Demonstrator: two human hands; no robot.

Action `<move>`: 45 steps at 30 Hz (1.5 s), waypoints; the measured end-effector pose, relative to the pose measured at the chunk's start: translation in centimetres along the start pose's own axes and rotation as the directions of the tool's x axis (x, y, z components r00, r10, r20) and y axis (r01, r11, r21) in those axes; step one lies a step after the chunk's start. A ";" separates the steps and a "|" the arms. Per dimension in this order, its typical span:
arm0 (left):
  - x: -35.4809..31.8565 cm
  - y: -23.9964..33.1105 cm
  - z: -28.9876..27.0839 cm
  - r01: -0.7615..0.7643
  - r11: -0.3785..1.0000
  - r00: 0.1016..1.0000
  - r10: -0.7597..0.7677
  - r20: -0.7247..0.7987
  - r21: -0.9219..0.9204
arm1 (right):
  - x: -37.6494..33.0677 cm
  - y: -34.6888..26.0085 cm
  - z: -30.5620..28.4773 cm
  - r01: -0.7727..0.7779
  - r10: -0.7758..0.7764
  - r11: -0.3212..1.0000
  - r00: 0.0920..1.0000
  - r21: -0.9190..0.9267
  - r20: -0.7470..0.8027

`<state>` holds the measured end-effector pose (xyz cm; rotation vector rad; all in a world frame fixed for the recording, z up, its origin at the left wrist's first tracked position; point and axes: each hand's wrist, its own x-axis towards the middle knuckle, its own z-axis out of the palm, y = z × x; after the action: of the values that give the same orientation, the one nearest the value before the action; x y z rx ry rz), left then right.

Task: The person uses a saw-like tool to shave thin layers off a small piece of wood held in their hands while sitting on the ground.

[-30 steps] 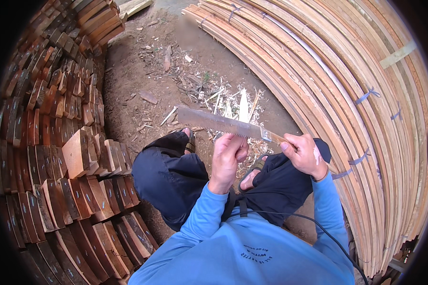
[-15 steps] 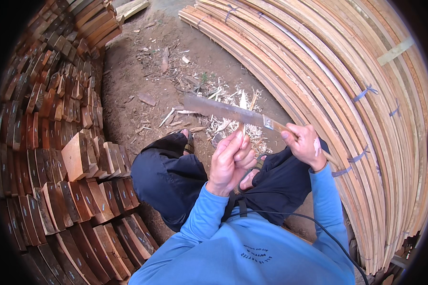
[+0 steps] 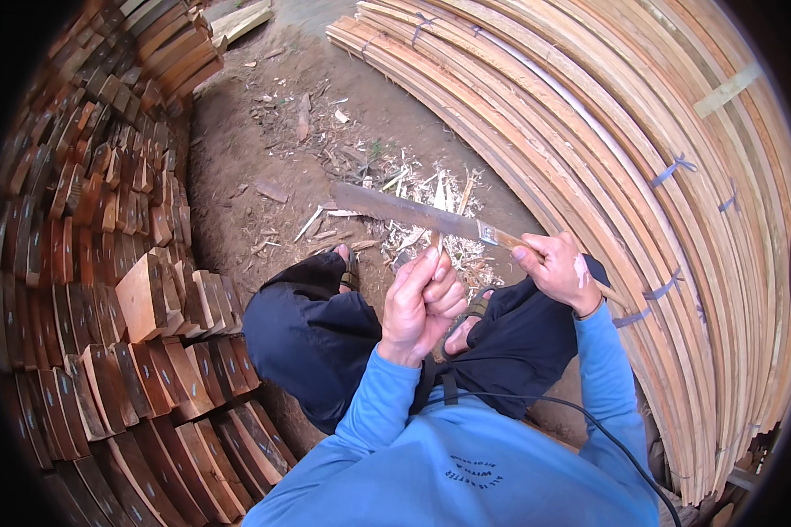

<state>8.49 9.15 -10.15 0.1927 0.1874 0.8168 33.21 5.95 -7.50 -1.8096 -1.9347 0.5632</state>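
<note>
My right hand [image 3: 557, 270] is closed around the wooden handle of a machete [image 3: 402, 208], whose long grey blade points left across the space in front of me. A light metal collar joins blade and handle, and the handle's thin end sticks out behind my fist. My left hand [image 3: 424, 299] is pinched around a small sliver of pale wood [image 3: 435, 239]. The sliver's tip reaches up to the blade's near edge and seems to touch it. Its lower part is hidden within my fingers.
Pale wood shavings [image 3: 457, 198] lie on the dirt ground [image 3: 237, 189] beyond my feet. Stacked short boards [image 3: 141, 294] rise close on my left. Long wooden strips [image 3: 536, 114], tied in bundles, run along my right. A black cable [image 3: 580, 408] crosses my blue shirt.
The machete has shifted slightly left and down, its blade now sharper in view. My left hand has moved a little left with the sliver. Both grips stay the same.
</note>
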 end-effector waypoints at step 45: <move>-0.1 0.2 -0.5 0.061 0.979 0.998 -0.054 0.044 -0.197 | -1.5 -2.6 -1.2 -0.030 0.030 0.998 1.000 0.050 0.004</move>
<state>8.20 9.28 -10.53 0.0153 0.0744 0.7683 31.82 4.26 -5.14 -1.8110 -1.8812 0.6190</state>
